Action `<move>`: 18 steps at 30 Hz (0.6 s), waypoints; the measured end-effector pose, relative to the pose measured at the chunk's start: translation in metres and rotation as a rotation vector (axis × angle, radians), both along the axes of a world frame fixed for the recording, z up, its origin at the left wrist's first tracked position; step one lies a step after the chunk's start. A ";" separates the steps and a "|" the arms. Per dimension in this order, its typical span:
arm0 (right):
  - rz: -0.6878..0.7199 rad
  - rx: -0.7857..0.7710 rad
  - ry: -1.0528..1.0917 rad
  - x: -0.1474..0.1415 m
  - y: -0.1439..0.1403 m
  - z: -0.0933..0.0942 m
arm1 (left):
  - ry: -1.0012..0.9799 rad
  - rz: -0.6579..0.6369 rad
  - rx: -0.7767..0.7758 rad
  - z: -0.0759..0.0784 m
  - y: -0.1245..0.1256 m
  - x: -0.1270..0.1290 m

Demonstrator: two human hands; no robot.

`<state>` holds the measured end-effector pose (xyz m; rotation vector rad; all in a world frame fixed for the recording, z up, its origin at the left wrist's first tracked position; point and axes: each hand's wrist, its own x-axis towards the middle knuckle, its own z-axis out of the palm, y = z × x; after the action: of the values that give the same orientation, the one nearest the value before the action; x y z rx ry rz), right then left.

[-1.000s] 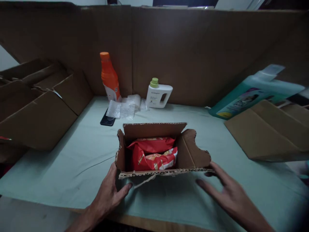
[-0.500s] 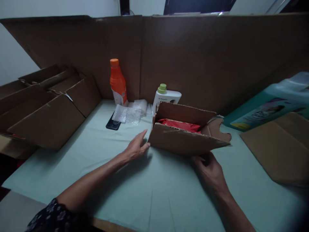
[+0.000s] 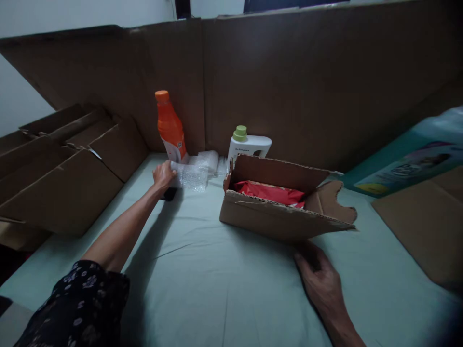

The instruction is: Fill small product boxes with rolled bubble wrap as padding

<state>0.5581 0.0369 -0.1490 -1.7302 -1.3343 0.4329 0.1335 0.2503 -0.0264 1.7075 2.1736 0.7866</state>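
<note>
Right hand (image 3: pixel 318 274) lay on the green table cover (image 3: pixel 217 289), fingers curled against the near bottom edge of the open cardboard box (image 3: pixel 278 212); whether it gripped or only steadied the box could not be told. Red packets (image 3: pixel 271 193) sat inside. Farther off, left hand (image 3: pixel 163 174) was closed on the bubble wrap (image 3: pixel 191 173), beside the orange bottle (image 3: pixel 169 126) and white bottle (image 3: pixel 249 144). Step judged: fetching padding. Next move calls for lifting the wrap clear of the dark phone (image 3: pixel 169 194) beneath.

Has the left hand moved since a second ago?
Yes. The left hand has gone from the cardboard box out to the bubble wrap beside the orange bottle.
</note>
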 end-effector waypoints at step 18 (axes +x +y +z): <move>0.618 -0.241 0.163 -0.038 -0.074 0.098 | -1.297 -0.776 -0.560 0.016 -0.274 0.045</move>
<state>0.5198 -0.0367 -0.0510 -1.3960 -1.7367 1.0943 0.1782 -0.0241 -0.0108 1.0351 0.6618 0.6411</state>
